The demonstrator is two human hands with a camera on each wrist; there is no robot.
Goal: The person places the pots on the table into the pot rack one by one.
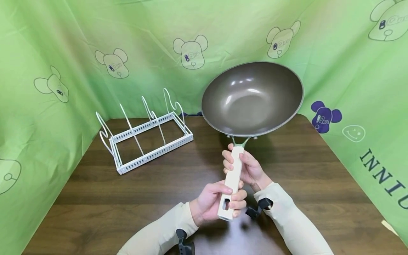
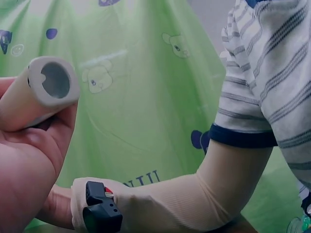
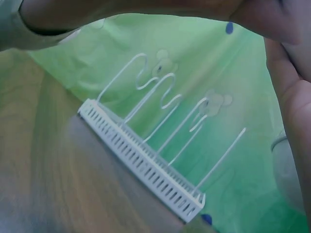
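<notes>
Brown wooden table (image 1: 159, 191); above its far right side, a deep pan (image 1: 251, 102) tilted, inside toward the person. Likely stiff, front-heavy, slick within; best taken by the pale handle (image 1: 233, 170). Left hand (image 1: 220, 202) curled round the handle's holed end, right hand (image 1: 250, 168) clamped farther up, the pan's cooking surface beyond all fingers.

rack (image 1: 156, 153): over on the surface (image 1: 153, 194), left of the pan (image 1: 251, 106)
pan: above the surface, handle (image 1: 235, 166) toward the person (image 2: 284, 82)
handle: left hand (image 1: 210, 203) near its end, right hand (image 1: 250, 168) closer to the pan
curtain (image 1: 153, 21): behind the surface and along both sides
</notes>
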